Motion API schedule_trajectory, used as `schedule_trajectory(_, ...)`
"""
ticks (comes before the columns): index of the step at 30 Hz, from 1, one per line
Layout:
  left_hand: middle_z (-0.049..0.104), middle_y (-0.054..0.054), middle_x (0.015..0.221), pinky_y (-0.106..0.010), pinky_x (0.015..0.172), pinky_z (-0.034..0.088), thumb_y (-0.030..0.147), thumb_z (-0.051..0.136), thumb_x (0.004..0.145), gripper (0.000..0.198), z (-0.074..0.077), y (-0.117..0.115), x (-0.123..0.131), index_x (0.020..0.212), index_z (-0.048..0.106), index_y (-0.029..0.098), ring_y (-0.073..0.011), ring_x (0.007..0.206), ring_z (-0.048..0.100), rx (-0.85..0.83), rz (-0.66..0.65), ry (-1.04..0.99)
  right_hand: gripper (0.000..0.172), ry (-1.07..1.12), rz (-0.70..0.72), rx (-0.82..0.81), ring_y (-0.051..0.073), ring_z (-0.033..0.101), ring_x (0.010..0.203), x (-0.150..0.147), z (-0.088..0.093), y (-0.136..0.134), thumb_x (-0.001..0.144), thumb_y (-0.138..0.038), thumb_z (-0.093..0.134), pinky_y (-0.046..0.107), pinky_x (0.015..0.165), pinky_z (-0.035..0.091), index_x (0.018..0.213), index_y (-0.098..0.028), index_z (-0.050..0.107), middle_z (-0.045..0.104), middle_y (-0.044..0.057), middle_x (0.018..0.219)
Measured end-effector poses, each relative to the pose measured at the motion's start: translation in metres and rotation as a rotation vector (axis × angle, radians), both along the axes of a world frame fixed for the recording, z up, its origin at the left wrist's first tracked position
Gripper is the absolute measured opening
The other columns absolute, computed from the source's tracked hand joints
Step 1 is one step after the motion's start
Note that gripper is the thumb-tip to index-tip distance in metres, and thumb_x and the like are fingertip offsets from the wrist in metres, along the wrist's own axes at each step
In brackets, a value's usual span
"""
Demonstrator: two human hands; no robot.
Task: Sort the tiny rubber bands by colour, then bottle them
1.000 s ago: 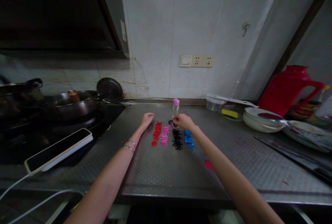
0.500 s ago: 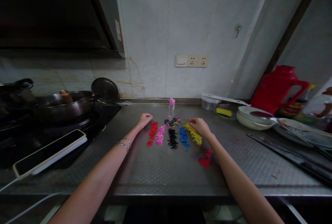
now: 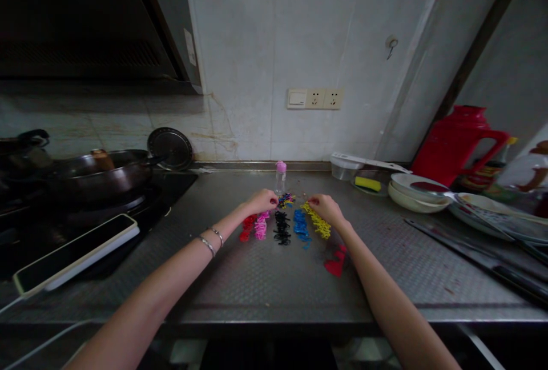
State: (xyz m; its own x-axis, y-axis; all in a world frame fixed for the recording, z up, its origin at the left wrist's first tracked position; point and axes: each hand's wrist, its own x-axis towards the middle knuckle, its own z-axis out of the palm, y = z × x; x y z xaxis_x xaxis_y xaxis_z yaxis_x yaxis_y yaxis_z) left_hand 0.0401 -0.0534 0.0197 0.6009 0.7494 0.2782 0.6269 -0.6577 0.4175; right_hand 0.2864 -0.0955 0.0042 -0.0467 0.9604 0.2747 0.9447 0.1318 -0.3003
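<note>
Small loops that look like rubber bands lie in rows by colour: red [image 3: 246, 229], pink [image 3: 261, 227], black [image 3: 282, 228], blue [image 3: 301, 227] and yellow [image 3: 321, 224]. Behind the black row is a small heap of mixed bands [image 3: 287, 199]. My left hand [image 3: 262, 201] reaches over the far ends of the red and pink rows, its fingers pinched at the heap's left edge. At the far end of the yellow row, my right hand [image 3: 324, 208] has its fingertips pressed together. What either pinch holds is too small to make out.
A small clear bottle with a pink cap [image 3: 280, 177] stands behind the heap. Red heart shapes [image 3: 335, 267] lie by my right forearm. Leftward are a phone [image 3: 75, 256] and a pan [image 3: 98, 179]; rightward, bowls [image 3: 417, 201], a knife [image 3: 454, 247] and a red thermos [image 3: 458, 144].
My left hand has moved right, from beyond the red row to the mixed heap's edge, and now covers the far ends of the red and pink rows. My right hand stays by the yellow row.
</note>
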Motion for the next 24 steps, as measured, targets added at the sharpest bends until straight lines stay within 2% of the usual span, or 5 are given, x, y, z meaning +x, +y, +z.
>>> schedule_trajectory(7,0.066,-0.002,0.066,-0.021,0.060,0.037,0.011,0.061,0.059,0.015,-0.002,-0.002,0.005,0.061,0.070,0.023,-0.0164,0.067,0.058,-0.049,0.069,0.038,0.025,-0.031,0.000,-0.010,0.015,0.061,0.085,-0.002,0.002,-0.001,0.079,-0.025,0.047,0.018,0.064,0.039,0.094,-0.021,0.068,0.069,0.005,0.093)
schedule_trajectory(16,0.065,-0.004,0.065,-0.021,0.058,0.036,0.014,0.061,0.061,0.010,-0.003,0.006,0.009,0.059,0.068,0.022,-0.0164,0.062,0.057,-0.028,0.077,0.127,0.026,-0.031,-0.013,-0.003,0.015,0.061,0.085,-0.002,0.005,-0.003,0.079,-0.024,0.046,0.018,0.064,0.039,0.094,-0.022,0.068,0.069,0.004,0.093)
schedule_trajectory(19,0.066,-0.003,0.065,-0.020,0.058,0.036,0.015,0.061,0.060,0.010,0.001,0.012,0.005,0.061,0.069,0.021,-0.0153,0.062,0.057,-0.049,0.094,0.080,0.026,-0.031,-0.013,-0.001,0.016,0.061,0.085,-0.001,0.005,-0.003,0.078,-0.024,0.046,0.018,0.064,0.038,0.094,-0.022,0.068,0.069,0.004,0.093)
schedule_trajectory(24,0.068,-0.004,0.068,-0.020,0.057,0.037,0.017,0.057,0.063,0.016,0.014,0.026,-0.010,0.068,0.072,0.016,-0.0135,0.060,0.056,-0.077,0.040,0.004,0.027,-0.040,-0.017,0.004,0.017,0.061,0.086,-0.002,0.005,-0.003,0.079,-0.025,0.046,0.019,0.064,0.039,0.094,-0.022,0.068,0.069,0.005,0.093)
